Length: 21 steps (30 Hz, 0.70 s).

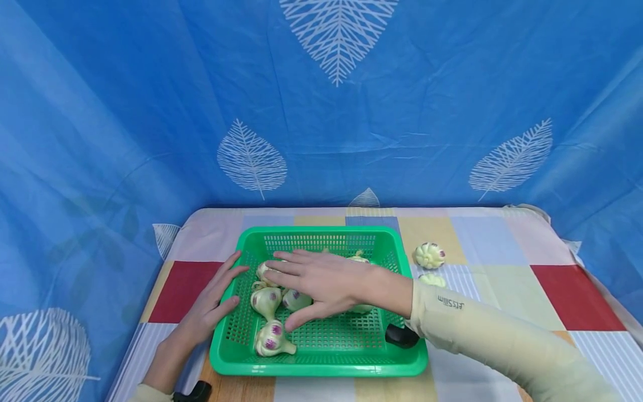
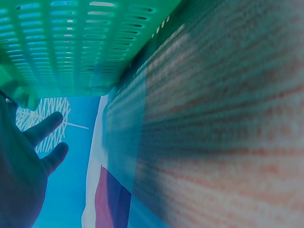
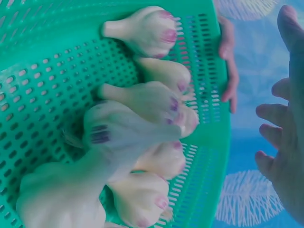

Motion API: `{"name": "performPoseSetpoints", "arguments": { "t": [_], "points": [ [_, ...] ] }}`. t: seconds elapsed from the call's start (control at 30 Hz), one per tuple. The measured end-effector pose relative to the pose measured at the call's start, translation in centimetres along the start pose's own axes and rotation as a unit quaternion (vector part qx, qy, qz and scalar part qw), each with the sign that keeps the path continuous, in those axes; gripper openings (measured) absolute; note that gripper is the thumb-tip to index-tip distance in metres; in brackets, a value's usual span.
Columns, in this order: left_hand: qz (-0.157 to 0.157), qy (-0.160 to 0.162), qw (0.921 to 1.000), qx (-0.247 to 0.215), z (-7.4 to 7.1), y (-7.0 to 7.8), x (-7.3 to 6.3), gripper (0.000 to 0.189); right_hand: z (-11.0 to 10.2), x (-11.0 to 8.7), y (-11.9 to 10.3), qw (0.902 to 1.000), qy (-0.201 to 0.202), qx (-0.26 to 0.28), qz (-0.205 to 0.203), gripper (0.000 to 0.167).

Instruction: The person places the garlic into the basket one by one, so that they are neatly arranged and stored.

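Observation:
A green perforated plastic basket (image 1: 321, 370) holds several garlic bulbs, white with purple patches. One garlic bulb (image 1: 273, 338) lies near the front left corner, its stem pointing right. My left hand (image 1: 207, 310) rests against the basket's left rim with fingers extended; the left wrist view shows this hand (image 2: 21, 175) below the basket's side wall (image 2: 71, 52). Above the bulbs, my right hand (image 1: 329, 279) is spread palm down and hides some of them. In the right wrist view its fingers look straight and grip nothing, apart from the bulbs (image 3: 123, 128).
Two garlic bulbs lie on the patchwork tablecloth (image 1: 502, 296) right of the basket: one whole bulb (image 1: 430, 255) and a second bulb (image 1: 432, 280) partly behind the right forearm. A blue curtain (image 1: 402, 100) with white leaf prints hangs behind and at both sides.

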<state>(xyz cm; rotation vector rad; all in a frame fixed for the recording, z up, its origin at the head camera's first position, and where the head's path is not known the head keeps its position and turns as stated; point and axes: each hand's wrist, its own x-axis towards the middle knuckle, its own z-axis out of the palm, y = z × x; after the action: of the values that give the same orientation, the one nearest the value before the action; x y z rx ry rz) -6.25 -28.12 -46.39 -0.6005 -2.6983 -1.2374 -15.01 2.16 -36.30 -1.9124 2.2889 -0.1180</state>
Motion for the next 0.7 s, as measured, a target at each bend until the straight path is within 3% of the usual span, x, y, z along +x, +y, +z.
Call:
{"name": "performPoseSetpoints", "arguments": {
  "t": [0.7],
  "points": [
    [-0.006,0.0,1.0,-0.007,-0.1,0.6,0.1,0.061,-0.8,-7.1,1.4,0.9924,0.044,0.057,0.099,0.092]
  ]
}}
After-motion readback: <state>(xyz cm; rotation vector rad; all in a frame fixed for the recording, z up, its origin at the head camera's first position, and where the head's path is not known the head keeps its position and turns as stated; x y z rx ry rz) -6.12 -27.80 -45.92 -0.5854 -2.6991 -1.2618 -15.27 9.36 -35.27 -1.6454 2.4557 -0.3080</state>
